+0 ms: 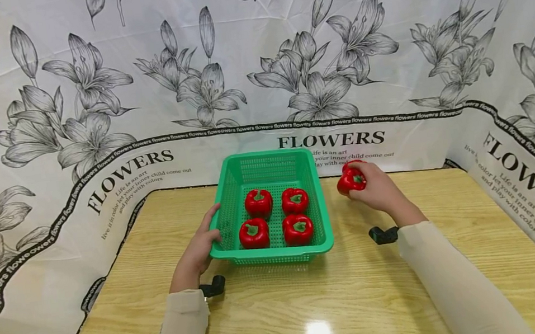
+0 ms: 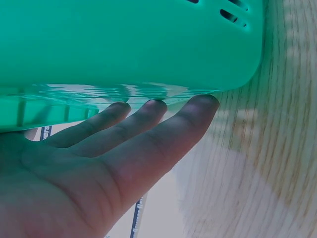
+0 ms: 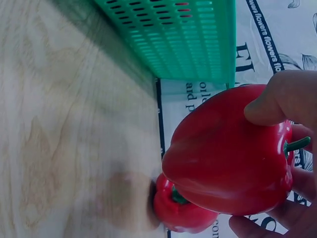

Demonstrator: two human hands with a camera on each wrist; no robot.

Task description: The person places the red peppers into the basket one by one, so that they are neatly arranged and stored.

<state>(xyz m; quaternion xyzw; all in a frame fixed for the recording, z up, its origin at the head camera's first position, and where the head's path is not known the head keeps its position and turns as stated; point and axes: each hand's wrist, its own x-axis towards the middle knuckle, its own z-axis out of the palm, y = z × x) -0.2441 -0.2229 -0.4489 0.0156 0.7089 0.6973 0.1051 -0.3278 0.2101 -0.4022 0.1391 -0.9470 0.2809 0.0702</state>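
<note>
A green plastic basket stands on the table with several red bell peppers inside, their green stems facing up. My left hand grips its left side, thumb over the rim and the other fingers fairly straight along the outer wall. Right of the basket, my right hand holds a red bell pepper between thumb and fingers, its green stem toward the palm. Beyond it in the right wrist view sits another red bell pepper at the table's back edge, partly hidden by the held one.
The wooden table reaches back to a white flower-print cloth, which also hangs at both sides. The basket's far end stands near the cloth. Each wrist wears a small black camera mount.
</note>
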